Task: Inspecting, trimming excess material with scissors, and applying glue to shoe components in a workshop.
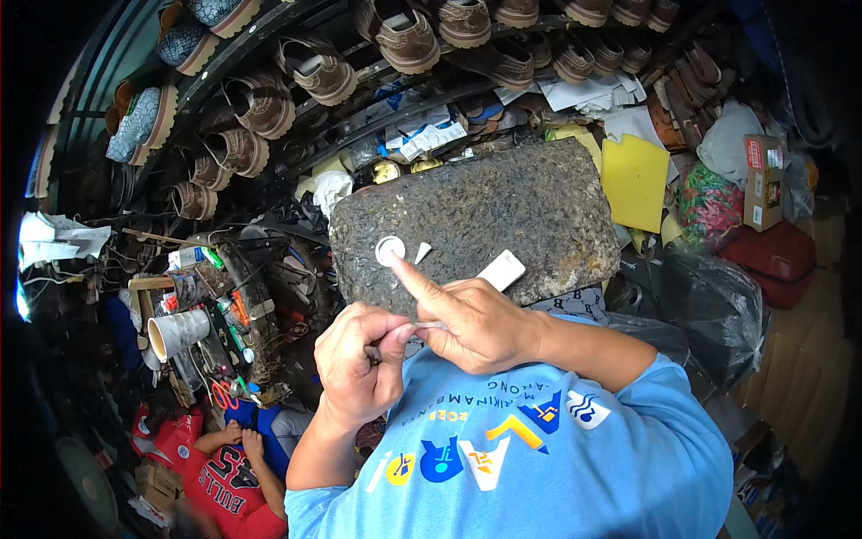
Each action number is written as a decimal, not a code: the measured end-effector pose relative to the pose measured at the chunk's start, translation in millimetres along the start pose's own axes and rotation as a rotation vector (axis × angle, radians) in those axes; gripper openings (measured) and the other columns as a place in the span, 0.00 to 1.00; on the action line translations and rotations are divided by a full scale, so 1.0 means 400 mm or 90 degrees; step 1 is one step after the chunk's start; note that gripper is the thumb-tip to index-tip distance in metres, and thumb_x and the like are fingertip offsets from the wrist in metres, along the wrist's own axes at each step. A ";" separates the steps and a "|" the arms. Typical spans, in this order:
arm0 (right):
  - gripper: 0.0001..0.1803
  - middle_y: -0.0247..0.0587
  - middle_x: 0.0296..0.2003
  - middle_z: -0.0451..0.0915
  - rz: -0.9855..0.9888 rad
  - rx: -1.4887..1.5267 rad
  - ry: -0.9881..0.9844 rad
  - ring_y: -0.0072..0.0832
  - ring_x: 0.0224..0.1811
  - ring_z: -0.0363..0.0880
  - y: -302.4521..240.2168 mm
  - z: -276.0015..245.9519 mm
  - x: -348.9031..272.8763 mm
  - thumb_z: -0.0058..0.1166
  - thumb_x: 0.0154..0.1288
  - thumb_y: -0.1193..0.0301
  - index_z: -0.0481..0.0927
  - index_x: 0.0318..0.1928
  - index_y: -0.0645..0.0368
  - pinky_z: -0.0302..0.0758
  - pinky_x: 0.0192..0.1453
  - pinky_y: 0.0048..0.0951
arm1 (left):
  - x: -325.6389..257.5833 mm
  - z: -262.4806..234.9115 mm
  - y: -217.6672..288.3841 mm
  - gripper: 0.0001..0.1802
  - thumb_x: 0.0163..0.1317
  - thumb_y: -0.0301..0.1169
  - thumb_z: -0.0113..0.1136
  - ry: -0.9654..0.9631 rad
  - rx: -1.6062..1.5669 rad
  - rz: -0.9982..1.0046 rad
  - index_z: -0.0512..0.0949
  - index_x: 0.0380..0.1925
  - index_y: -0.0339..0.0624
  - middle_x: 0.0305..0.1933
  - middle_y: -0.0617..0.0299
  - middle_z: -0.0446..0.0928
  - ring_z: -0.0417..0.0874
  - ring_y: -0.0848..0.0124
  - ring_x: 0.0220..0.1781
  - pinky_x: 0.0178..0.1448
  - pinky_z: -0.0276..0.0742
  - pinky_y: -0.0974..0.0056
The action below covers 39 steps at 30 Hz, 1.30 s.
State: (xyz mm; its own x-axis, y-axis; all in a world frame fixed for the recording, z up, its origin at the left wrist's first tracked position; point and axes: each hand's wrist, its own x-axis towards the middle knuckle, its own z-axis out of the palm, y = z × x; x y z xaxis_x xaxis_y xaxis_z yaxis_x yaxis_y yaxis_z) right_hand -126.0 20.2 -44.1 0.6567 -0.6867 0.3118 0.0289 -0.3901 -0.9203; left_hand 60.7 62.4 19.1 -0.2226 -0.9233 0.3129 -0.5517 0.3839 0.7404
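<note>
– Grey, rough stone [539, 193] mid-frame, so what's been put on it?

– A white disc [383, 259] and a small white cone [423, 252] are set side by side on its left part, and a white block [505, 269] is laid near the lower edge.

– And the hands? What's being held?

– A thin pale strip [426, 325], dead centre of the frame, just below the stone as seen from above. It's pinched between thumb and finger of the left hand [361, 355], and a dark piece [373, 355] is tucked in the same curled fingers. What that piece is can't be made out.

– Right hand [489, 325] too?

– Half curled, index stuck out toward the disc. The strip's other end is met by that hand, but whether it's gripped there can't be told. Same for the fingertip: it's seen over the disc's edge, contact unclear.

– Anything else round there?

– Brown shoes [325, 74] are racked along the top, a yellow sheet [634, 183] is propped at upper right, and a cup [178, 334] is tipped on its side at left. At lower left a person in a red top [235, 481] is seen, hands held together.
</note>
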 end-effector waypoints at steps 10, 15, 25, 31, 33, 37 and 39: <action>0.30 0.51 0.20 0.80 0.083 0.179 -0.137 0.55 0.25 0.83 -0.017 -0.016 0.009 0.55 0.64 0.72 0.67 0.67 0.57 0.78 0.33 0.55 | -0.025 -0.023 -0.017 0.07 0.61 0.21 0.69 -0.030 0.040 0.114 0.78 0.36 0.36 0.27 0.56 0.79 0.77 0.64 0.24 0.29 0.71 0.63; 0.29 0.50 0.20 0.80 0.024 -0.007 -0.045 0.53 0.25 0.84 -0.013 0.022 -0.001 0.56 0.62 0.73 0.68 0.64 0.61 0.79 0.32 0.53 | -0.051 -0.021 -0.012 0.10 0.58 0.20 0.70 -0.009 0.046 0.026 0.78 0.37 0.37 0.26 0.57 0.79 0.76 0.63 0.22 0.29 0.69 0.62; 0.29 0.37 0.25 0.84 -0.044 -0.145 0.091 0.38 0.28 0.85 -0.025 0.047 -0.008 0.62 0.53 0.76 0.77 0.59 0.58 0.80 0.34 0.41 | -0.058 -0.029 -0.001 0.09 0.59 0.18 0.69 -0.006 0.046 0.026 0.78 0.36 0.35 0.25 0.55 0.79 0.76 0.63 0.21 0.28 0.70 0.62; 0.27 0.37 0.25 0.83 0.008 -0.100 0.037 0.38 0.27 0.85 0.017 0.034 -0.048 0.60 0.55 0.77 0.76 0.58 0.60 0.79 0.34 0.41 | -0.064 -0.107 -0.030 0.05 0.68 0.22 0.61 0.221 0.101 -0.035 0.75 0.32 0.36 0.28 0.57 0.76 0.74 0.69 0.30 0.36 0.71 0.66; 0.26 0.38 0.26 0.83 0.077 -0.069 -0.023 0.39 0.27 0.84 0.024 0.026 -0.056 0.59 0.56 0.77 0.76 0.58 0.61 0.79 0.34 0.41 | -0.066 -0.151 -0.007 0.07 0.72 0.22 0.56 0.322 0.043 -0.137 0.75 0.32 0.36 0.30 0.57 0.75 0.73 0.68 0.33 0.40 0.70 0.65; 0.28 0.31 0.21 0.74 -0.019 0.032 0.042 0.30 0.22 0.78 0.000 -0.004 -0.015 0.59 0.59 0.76 0.72 0.61 0.65 0.76 0.32 0.35 | -0.031 -0.112 -0.047 0.06 0.70 0.26 0.61 0.116 0.170 -0.235 0.79 0.34 0.35 0.25 0.58 0.77 0.75 0.67 0.25 0.38 0.74 0.64; 0.31 0.33 0.21 0.72 0.007 0.078 0.040 0.33 0.22 0.77 0.011 -0.016 -0.029 0.61 0.57 0.75 0.71 0.63 0.61 0.78 0.33 0.36 | -0.025 -0.070 -0.101 0.10 0.69 0.31 0.64 0.053 0.233 -0.353 0.80 0.33 0.34 0.27 0.52 0.82 0.84 0.61 0.28 0.36 0.78 0.61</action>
State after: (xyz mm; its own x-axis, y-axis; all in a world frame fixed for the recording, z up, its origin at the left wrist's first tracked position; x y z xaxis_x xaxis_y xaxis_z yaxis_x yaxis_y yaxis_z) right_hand -138.5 22.6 -50.2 0.6089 -0.7291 0.3124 0.1164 -0.3074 -0.9444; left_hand 107.7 56.2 2.6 0.2274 -0.9738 -0.0001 -0.8067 -0.1884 0.5601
